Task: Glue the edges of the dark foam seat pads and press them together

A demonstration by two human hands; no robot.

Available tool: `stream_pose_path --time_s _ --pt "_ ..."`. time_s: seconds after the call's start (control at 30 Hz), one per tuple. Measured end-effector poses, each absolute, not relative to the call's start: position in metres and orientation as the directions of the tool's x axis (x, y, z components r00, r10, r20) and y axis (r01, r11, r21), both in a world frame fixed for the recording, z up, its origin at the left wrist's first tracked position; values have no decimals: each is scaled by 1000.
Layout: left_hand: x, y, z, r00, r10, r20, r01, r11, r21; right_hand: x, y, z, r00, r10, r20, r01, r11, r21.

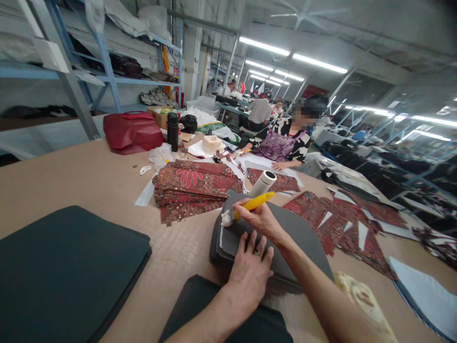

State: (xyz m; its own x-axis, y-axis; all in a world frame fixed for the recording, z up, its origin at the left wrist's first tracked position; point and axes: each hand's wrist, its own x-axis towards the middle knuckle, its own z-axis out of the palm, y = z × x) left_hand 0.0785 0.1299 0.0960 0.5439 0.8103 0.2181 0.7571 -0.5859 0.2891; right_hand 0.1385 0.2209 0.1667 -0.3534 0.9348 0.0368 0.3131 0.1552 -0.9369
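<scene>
1 yellow-handled brush point(260, 200), bristles point(227, 218) white, clumped, gripped by right hand point(262, 220); smooth, round-cornered grey stack point(298, 226) pressed by splayed left hand point(251, 264).

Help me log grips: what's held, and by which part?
The right hand holds a brush by its yellow handle; the left hand rests on the grey stack, gripping nothing.

Over on the tabletop point(107, 186), a red bag point(133, 134) sits near a black flask point(173, 133), a pile of red flowered fabric point(196, 183) lying this side of them. Across the way a co-worker point(278, 143) in a purple apron leans over white paper point(253, 163); strip lights point(264, 46) glow overhead.
</scene>
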Motion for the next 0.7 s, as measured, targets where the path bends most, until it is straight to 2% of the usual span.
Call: stream_pose_path --time_s 0.1,0.23,0.3,0.43,0.7 --pt "75 130 96 542 796 269 749 -603 275 140 238 173 -291 953 90 316 184 -931" --pt "77 132 90 525 792 311 747 -605 277 141 235 179 -431 902 -24 322 129 -938" --pt "78 133 88 526 786 323 740 -611 283 138 239 176 -463 886 -30 319 135 -938" --pt "77 136 85 522 772 363 727 -625 284 134 278 165 -330 941 81 337 197 -921" --pt "75 140 76 489 699 521 724 -659 205 175 329 156 -175 970 166 383 223 -897"
